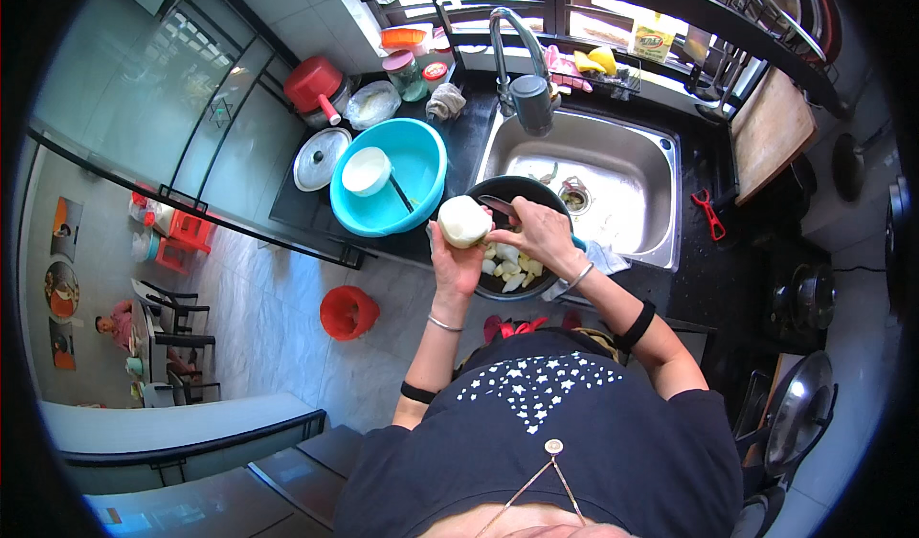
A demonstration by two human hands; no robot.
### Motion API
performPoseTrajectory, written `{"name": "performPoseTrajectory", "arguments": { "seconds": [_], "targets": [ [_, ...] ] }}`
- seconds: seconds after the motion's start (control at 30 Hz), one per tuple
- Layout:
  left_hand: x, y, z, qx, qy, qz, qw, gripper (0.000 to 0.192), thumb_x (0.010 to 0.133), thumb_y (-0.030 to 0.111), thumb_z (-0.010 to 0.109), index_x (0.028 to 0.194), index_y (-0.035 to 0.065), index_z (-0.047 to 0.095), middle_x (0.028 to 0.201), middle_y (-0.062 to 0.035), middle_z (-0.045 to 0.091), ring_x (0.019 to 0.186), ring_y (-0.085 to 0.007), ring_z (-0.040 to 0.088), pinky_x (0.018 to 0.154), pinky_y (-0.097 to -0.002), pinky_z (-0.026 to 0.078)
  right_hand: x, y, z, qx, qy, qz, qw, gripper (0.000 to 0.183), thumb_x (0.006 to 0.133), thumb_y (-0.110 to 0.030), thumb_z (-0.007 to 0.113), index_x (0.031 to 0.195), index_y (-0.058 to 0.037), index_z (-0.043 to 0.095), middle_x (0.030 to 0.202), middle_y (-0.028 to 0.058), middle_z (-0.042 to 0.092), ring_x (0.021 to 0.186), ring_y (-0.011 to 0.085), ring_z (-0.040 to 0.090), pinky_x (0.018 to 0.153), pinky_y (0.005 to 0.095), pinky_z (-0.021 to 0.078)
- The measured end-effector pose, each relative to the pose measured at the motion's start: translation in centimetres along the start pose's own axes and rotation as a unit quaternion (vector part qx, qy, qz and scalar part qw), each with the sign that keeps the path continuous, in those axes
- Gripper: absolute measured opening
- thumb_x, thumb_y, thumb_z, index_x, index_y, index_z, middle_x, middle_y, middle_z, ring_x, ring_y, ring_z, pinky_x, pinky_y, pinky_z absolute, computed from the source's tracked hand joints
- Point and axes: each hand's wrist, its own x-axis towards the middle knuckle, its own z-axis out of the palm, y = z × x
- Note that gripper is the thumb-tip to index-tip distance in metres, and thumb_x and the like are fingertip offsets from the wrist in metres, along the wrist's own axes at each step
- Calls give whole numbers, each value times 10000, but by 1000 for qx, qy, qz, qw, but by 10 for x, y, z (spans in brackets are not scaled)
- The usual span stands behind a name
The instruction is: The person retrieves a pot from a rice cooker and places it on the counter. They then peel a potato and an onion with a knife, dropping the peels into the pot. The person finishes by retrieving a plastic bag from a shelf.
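My left hand point(458, 265) holds a large peeled white vegetable point(464, 221) in its palm. In my right hand point(540, 233) is a knife point(497, 204), its blade beside the vegetable's upper right side. Both hands are above a dark round basin point(543, 187) at the counter's front edge, which holds many pale cut chunks point(511, 265). A stainless steel sink point(624, 179) lies just behind and to the right, with scraps around its drain point(574, 197). Left of the basin stands a turquoise plastic tub point(423, 143) with a white bowl point(366, 171) inside.
A faucet point(530, 96) rises behind the sink. A red peeler point(709, 215) lies right of it. A pot lid point(322, 159) and red saucepan point(314, 84) stand at left. A red bin point(349, 312) is on the floor. A person point(118, 322) sits at a distant table.
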Motion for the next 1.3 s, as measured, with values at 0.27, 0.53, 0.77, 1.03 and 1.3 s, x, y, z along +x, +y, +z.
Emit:
{"name": "performPoseTrajectory", "arguments": {
  "seconds": [0.27, 0.53, 0.77, 1.03, 1.3],
  "targets": [
    [-9, -5, 18, 20, 31, -51, 998, 678, 869, 642, 512, 1260, 88, 508, 1182, -102, 607, 1079, -239, 587, 919, -376, 477, -6, -11, 16, 19, 2, 2, 1000, 615, 734, -683, 624, 830, -76, 644, 624, 106, 632, 602, 286, 660, 519, 392, 514],
    [-2, 1, 22, 89, 68, -141, 984, 534, 917, 548, 504, 1182, 87, 559, 1120, -76, 629, 1012, -225, 617, 869, -392, 514, -17, -2, 20, -67, -6, -66, 996, 630, 830, -672, 500, 697, -74, 646, 568, 120, 616, 526, 276, 642, 458, 377, 484],
    [9, -10, 11, 216, 66, 36, 974, 450, 942, 490, 515, 1146, 89, 519, 1046, -36, 605, 928, -167, 608, 795, -328, 524, -18, 0, 19, -76, -4, -52, 996, 498, 894, -538, 520, 699, -94, 634, 584, 105, 624, 539, 267, 642, 461, 377, 476],
    [19, 6, -9, 77, 118, -84, 986, 531, 948, 540, 426, 1221, 94, 516, 1115, -125, 602, 999, -294, 604, 841, -499, 535, -13, 23, 3, -134, -3, 39, 990, 379, 897, -429, 562, 767, -74, 580, 651, 117, 634, 599, 287, 649, 487, 413, 492],
    [8, -4, -6, 84, 5, -90, 992, 553, 874, 496, 622, 1282, 139, 512, 1195, -58, 595, 1068, -193, 579, 945, -356, 458, 8, 2, 8, 32, -29, 52, 998, 610, 765, -649, 633, 764, -51, 512, 663, 121, 609, 631, 319, 633, 549, 421, 478]
  ]
}}
